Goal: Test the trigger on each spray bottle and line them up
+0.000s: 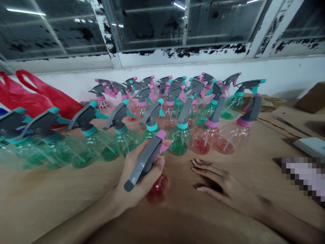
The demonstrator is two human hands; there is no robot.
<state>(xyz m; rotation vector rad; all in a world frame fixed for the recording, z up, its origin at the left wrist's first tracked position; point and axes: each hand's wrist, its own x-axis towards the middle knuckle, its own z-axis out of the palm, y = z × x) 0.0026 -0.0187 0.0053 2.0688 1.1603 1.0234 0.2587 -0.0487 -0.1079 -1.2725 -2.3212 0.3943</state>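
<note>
The left hand [142, 188] is closed around the upper part of one spray bottle [146, 162], thumb on one side and fingers on the other; the right hand [230, 188] is empty, palm down at the table [182, 217], fingers loosely extended. The held bottle has a glossy grey head with a pink nozzle tip and trigger, and a clear, rounded body with red liquid low inside. Eight bottles stand in the front row: six with teal collars [152, 127] and green liquid, two with pink collars [212, 123] and reddish liquid. Those behind overlap too much to count. One red bag [56, 98] sits at the left. The held bottle's head slants across the top of the grip, nozzle pointing away, rear end above the wrist; its body shows below the fingers, nearer than the row.
</note>
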